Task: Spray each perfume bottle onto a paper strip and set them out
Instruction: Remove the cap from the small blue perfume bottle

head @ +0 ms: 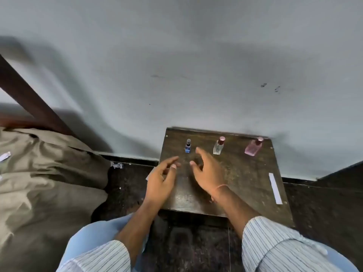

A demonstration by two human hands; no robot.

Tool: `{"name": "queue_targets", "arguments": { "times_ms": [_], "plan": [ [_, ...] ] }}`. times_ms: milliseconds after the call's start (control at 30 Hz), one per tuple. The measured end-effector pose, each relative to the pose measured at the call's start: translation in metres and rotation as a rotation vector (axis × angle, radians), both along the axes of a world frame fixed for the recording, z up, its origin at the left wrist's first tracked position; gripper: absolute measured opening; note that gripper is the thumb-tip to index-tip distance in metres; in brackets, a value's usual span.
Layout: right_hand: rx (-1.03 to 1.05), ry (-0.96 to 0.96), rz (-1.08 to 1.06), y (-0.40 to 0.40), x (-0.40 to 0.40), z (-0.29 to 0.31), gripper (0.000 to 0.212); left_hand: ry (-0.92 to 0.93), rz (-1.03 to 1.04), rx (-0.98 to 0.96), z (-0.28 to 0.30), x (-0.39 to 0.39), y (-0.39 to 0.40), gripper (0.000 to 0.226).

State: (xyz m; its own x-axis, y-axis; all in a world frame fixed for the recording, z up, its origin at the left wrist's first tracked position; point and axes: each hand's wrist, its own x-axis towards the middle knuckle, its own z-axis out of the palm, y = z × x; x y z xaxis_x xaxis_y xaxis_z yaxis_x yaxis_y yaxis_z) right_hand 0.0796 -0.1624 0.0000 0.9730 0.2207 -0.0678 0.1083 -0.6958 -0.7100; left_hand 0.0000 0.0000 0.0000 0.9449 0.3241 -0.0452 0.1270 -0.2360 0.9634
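A pale wall is filling most of the view, with a rumpled olive-brown bedcover lying off to the left. Against the wall a small dark wooden table is standing, and the person is sitting before it, striped sleeves pushed up the forearms.

Both hands are hovering over the near-left part of the tabletop. The left hand is hanging with fingers loosely curved and spread, holding nothing that I can make out; a pale sliver is peeking from behind its outer edge, too hidden to name. The right hand is reaching forward, fingers splayed apart and gripping nothing.

Along the table's far edge three bottles are standing in a row. The blue bottle is sitting just beyond the right hand's fingertips, not touching them. The clear bottle with a dark red cap is standing further right, and the pink bottle is well apart at the far right corner. A white paper strip is lying flat by the table's right edge, away from both hands.
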Motion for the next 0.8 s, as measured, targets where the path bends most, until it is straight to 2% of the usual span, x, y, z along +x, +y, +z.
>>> {"name": "queue_targets", "arguments": {
  "times_ms": [133,267,333,433,633,800],
  "plan": [
    [0.035,0.007,-0.085,0.027,0.047,-0.015,0.058,0.026,0.117,-0.127,-0.007,0.024,0.006,0.027],
    [0.125,0.003,-0.118,0.033,0.06,-0.03,0.027,0.032,0.003,-0.114,-0.003,0.048,0.016,0.024],
    [0.193,0.011,-0.123,0.023,0.05,-0.026,0.021,0.042,-0.028,-0.132,0.0,0.055,0.017,0.023],
    [0.286,0.028,-0.104,-0.013,0.012,-0.004,0.025,0.03,-0.11,-0.203,0.005,0.058,0.009,0.026],
    [0.45,0.323,-0.12,-0.071,-0.042,0.022,0.03,0.124,-0.457,-0.255,0.002,0.052,-0.017,0.033],
    [0.425,0.49,-0.041,-0.076,-0.015,0.015,0.034,0.177,-0.436,-0.264,-0.008,0.056,-0.025,0.037]
  ]
}}
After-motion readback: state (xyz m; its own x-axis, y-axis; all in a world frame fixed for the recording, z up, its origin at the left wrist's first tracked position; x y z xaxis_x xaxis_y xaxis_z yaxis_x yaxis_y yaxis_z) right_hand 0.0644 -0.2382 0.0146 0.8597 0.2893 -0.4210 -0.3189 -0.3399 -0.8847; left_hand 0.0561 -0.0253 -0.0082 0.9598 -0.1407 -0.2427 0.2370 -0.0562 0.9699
